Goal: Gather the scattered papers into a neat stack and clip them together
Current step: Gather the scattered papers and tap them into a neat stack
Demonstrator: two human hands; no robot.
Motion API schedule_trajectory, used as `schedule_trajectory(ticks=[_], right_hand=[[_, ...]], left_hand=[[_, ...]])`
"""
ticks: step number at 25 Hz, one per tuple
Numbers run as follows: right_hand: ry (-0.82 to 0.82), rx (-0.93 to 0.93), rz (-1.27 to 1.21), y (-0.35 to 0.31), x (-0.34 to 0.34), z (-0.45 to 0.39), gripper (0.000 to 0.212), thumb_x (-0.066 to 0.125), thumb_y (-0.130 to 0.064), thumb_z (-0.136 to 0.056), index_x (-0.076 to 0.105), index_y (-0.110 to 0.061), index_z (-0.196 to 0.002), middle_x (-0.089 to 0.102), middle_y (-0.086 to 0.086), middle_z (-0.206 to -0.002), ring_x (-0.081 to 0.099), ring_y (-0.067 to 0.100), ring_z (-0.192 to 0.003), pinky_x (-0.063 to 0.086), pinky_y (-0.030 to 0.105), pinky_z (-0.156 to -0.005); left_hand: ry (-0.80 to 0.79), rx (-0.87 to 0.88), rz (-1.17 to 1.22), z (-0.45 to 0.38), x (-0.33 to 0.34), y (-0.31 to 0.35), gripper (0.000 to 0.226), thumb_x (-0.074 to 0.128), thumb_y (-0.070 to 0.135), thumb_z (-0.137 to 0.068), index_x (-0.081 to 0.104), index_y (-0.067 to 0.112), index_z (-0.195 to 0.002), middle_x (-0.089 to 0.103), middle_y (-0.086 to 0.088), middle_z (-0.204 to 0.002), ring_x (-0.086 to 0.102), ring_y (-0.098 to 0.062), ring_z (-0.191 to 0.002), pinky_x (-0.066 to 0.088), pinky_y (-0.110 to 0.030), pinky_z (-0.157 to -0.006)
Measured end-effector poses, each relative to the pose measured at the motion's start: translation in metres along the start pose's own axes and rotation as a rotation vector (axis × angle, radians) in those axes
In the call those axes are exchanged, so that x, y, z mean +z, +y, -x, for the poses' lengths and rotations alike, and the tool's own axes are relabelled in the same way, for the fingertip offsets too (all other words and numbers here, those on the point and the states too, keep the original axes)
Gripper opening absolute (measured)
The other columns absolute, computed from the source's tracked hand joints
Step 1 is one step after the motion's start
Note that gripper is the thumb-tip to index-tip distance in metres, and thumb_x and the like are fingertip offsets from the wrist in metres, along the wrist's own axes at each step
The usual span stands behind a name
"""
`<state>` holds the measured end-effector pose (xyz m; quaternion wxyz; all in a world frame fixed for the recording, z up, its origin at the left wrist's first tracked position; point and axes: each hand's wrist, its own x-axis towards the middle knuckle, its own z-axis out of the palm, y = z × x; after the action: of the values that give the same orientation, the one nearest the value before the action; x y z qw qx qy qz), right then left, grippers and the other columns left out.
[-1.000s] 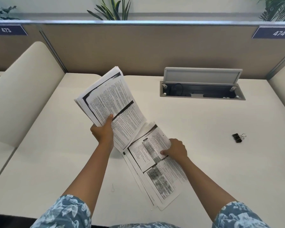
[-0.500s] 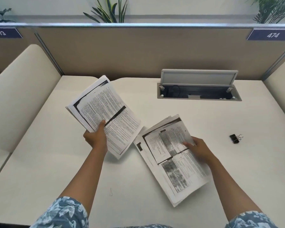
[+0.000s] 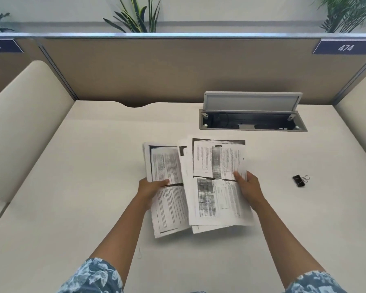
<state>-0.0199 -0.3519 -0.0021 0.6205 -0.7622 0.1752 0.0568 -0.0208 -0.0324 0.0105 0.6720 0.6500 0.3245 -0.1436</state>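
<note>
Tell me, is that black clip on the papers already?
No, the black binder clip lies alone on the desk, right of the papers.

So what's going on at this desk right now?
A person is gathering printed papers. The left hand grips one bundle, the right hand holds a second bundle that overlaps the first one's right edge. The two are not yet squared into one stack. The black binder clip lies untouched on the desk to the right.
</note>
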Motion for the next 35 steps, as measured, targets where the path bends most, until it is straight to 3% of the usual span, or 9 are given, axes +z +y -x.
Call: schedule_trajectory(ticks=[4,10,14,18,20,24,26,29,35], right_hand=[[0.008,-0.013,0.151,0.013,0.027,0.0,0.031,0.059,-0.032,-0.095,0.066,-0.01,-0.114,0.07,0.005,-0.113,0.065,0.023,-0.106,0.052,0.04,-0.095],[-0.026,0.02,0.203,0.01,0.064,0.012,0.043,0.058,-0.021,-0.096,0.045,-0.003,-0.132,0.061,0.011,-0.127,0.058,0.025,-0.113,0.042,0.028,-0.09],[-0.136,0.063,0.422,0.014,0.089,0.01,0.055,0.055,-0.041,-0.095,0.04,-0.012,-0.139,0.052,0.01,-0.139,0.042,0.033,-0.132,0.035,0.048,-0.108],[-0.182,0.043,0.619,0.012,0.098,0.009,0.065,0.051,-0.046,-0.095,0.031,-0.017,-0.15,0.029,0.009,-0.151,0.026,0.031,-0.14,0.026,0.049,-0.112],[-0.182,0.0,0.586,0.015,0.092,0.005,0.074,0.061,-0.047,-0.089,0.029,-0.019,-0.151,0.028,0.008,-0.151,0.028,0.029,-0.139,0.029,0.05,-0.114],[-0.173,0.107,0.077,0.011,0.07,-0.003,0.106,0.083,-0.037,-0.074,0.015,-0.016,-0.152,0.043,0.004,-0.145,0.049,0.023,-0.128,0.043,0.042,-0.106],[-0.268,0.139,-0.04,0.004,0.057,-0.006,0.099,0.088,-0.037,-0.067,0.033,-0.014,-0.146,0.058,0.002,-0.136,0.061,0.018,-0.118,0.049,0.039,-0.102],[-0.342,0.073,-0.108,-0.01,0.052,-0.001,0.051,0.086,-0.028,-0.071,0.068,-0.014,-0.117,0.075,0.005,-0.111,0.073,0.023,-0.101,0.057,0.045,-0.091],[-0.076,-0.185,-0.126,-0.052,0.069,0.013,0.031,0.081,-0.024,-0.078,0.071,-0.014,-0.106,0.075,0.002,-0.1,0.074,0.017,-0.09,0.062,0.039,-0.078]], left_hand=[[-0.044,-0.03,-0.05,-0.006,0.006,-0.013,0.04,0.079,0.001,-0.079,0.069,0.004,-0.118,0.073,-0.013,-0.115,0.071,-0.026,-0.096,0.055,-0.039,-0.09],[0.063,-0.049,0.009,-0.006,0.011,-0.015,0.022,0.068,0.031,-0.093,0.065,0.018,-0.11,0.069,-0.001,-0.101,0.062,-0.024,-0.098,0.047,-0.034,-0.091],[0.029,-0.006,-0.018,-0.005,0.014,-0.02,0.033,0.079,0.027,-0.083,0.07,0.013,-0.112,0.073,-0.004,-0.104,0.068,-0.024,-0.099,0.052,-0.036,-0.091],[0.056,0.095,-0.101,-0.004,0.018,-0.025,0.034,0.081,0.02,-0.08,0.073,0.013,-0.113,0.075,-0.004,-0.105,0.068,-0.024,-0.1,0.052,-0.033,-0.088],[0.03,0.139,-0.105,-0.001,0.017,-0.022,0.032,0.08,0.018,-0.082,0.073,0.014,-0.113,0.075,0.0,-0.101,0.069,-0.02,-0.099,0.051,-0.032,-0.088],[-0.14,0.219,-0.07,0.008,0.012,-0.009,0.023,0.078,0.018,-0.084,0.074,0.02,-0.106,0.077,0.005,-0.101,0.072,-0.011,-0.099,0.053,-0.035,-0.096],[-0.209,0.218,-0.048,0.009,0.012,-0.003,0.023,0.077,0.015,-0.085,0.073,0.019,-0.107,0.078,0.004,-0.103,0.072,-0.011,-0.101,0.053,-0.037,-0.099],[-0.22,0.194,-0.022,0.01,0.017,0.009,0.026,0.074,0.006,-0.084,0.072,0.015,-0.108,0.076,-0.004,-0.109,0.068,-0.026,-0.111,0.048,-0.048,-0.105],[-0.081,0.351,0.015,0.028,0.037,0.046,0.038,0.083,0.017,-0.078,0.067,0.014,-0.113,0.073,-0.003,-0.104,0.071,-0.017,-0.095,0.058,-0.027,-0.07]])
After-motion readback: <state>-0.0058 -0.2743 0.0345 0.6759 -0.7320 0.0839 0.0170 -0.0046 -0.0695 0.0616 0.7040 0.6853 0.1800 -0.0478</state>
